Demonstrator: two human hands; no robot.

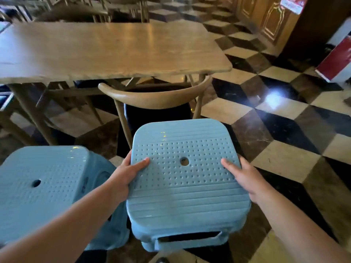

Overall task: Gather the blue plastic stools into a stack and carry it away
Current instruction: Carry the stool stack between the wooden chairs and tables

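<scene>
A blue plastic stool (187, 190) with a dotted, ribbed seat and a centre hole fills the lower middle of the head view. My left hand (127, 172) grips its left edge, thumb on the seat. On the opposite edge my right hand (245, 176) grips the same way. Below its seat the rim of another blue stool (182, 243) shows, nested under it. A second blue stool (40, 188) stands to the left, close beside my left forearm, with nothing touching its seat.
A wooden chair (153, 95) stands directly ahead, tucked under a long wooden table (106, 48). More chairs stand behind the table. Checkered floor (284, 160) spreads to the right, with a red-and-white box (336, 61) and wooden cabinets (269, 18) at the far right.
</scene>
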